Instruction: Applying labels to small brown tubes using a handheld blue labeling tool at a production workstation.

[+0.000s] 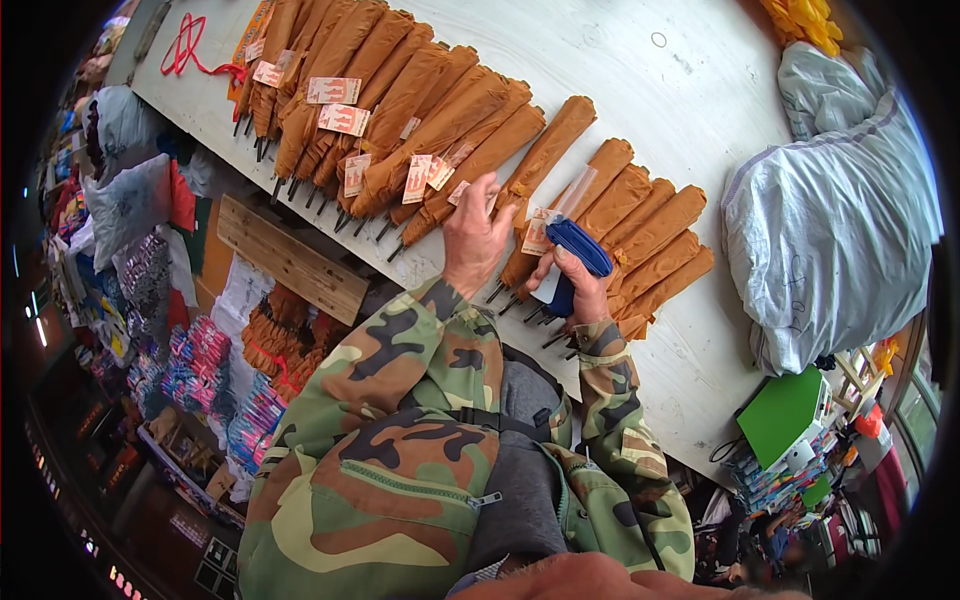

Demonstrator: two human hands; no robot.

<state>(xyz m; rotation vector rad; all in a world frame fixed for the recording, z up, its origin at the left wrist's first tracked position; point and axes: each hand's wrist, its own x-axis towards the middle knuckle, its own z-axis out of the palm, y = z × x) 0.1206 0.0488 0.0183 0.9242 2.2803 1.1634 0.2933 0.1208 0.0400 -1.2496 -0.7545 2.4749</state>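
Observation:
Brown folded umbrellas (400,90), their black tips pointing toward me, lie side by side on the pale table. Many carry red-and-white paper tags (334,90), some with clear plastic strips. My left hand (476,238) rests at the lower end of a single umbrella (548,148), its thumb and fingers apart; a small tag shows beside the fingertips. In my right hand (583,285) is a blue hand tool (578,248), gripped above the right-hand group of umbrellas (640,225). Its exact kind is unclear. A tagged umbrella lies just left of that tool.
The white tabletop (640,85) runs behind the umbrellas. A red ribbon (190,55) lies at far left. To the right stands a large white woven sack (825,230). Below the table's left edge are a wooden plank (290,260) and heaped packages (195,360).

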